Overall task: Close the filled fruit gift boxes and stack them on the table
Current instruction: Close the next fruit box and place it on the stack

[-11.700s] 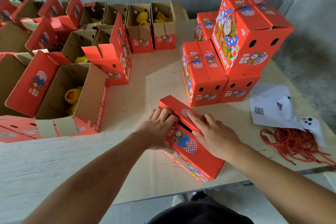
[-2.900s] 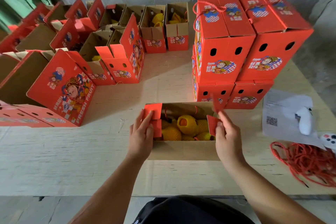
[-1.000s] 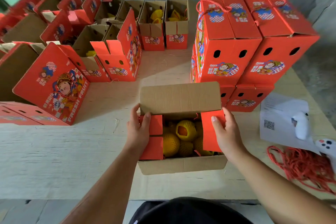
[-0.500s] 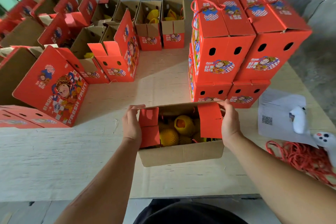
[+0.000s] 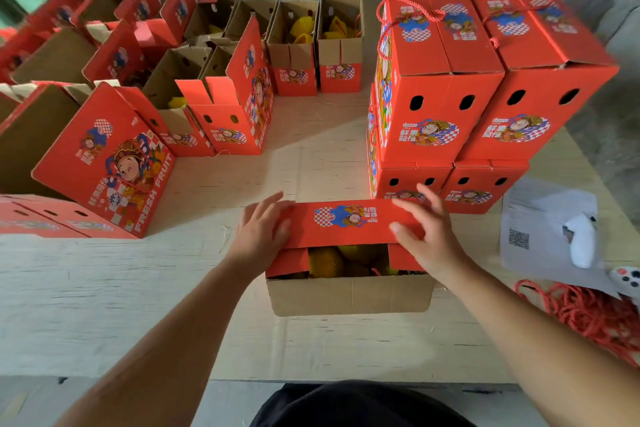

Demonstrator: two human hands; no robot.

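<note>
Far flap [image 5: 349, 222] now down, two hands [image 5: 263, 236]

Four closed boxes [image 5: 440, 80]; two hands [image 5: 263, 236].

Gift box [image 5: 349, 295] sat at table [image 5: 311, 163] near edge, fruit [image 5: 325, 262] inside. Far flap [image 5: 349, 224] lay folded over it, left hand [image 5: 263, 236] and right hand [image 5: 429, 236] on flap ends. Stack of closed boxes [image 5: 460, 97] behind-right. Open boxes [image 5: 221, 107] behind-left. Paper sheet [image 5: 540, 229] right, cord pile [image 5: 585, 315] before it.

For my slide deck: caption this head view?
Both hands press a red flap over a fruit-filled box.
</note>
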